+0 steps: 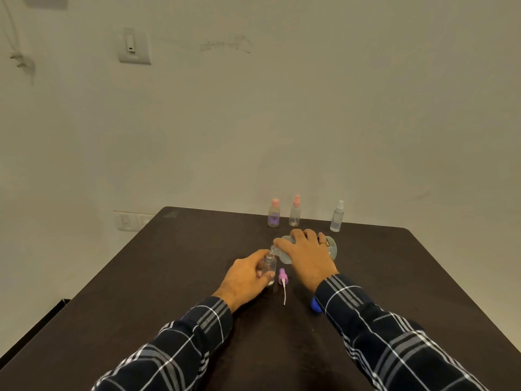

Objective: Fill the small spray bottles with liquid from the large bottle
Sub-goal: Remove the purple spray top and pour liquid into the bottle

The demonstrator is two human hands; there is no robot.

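My left hand (244, 277) grips a small clear spray bottle (269, 266) that stands upright on the dark table (169, 292) with its top off. My right hand (307, 256) holds the large clear bottle (332, 247) tipped on its side, its neck (273, 248) right over the small bottle's mouth. The small bottle's purple spray head (282, 276), with its white dip tube, lies on the table between my hands. A blue cap (315, 304) shows just under my right sleeve.
Three small spray bottles stand in a row near the table's far edge: two with pink tops (274, 213) (295, 211) and one with a white top (337, 217). Behind them is a plain wall with a switch plate (134, 46).
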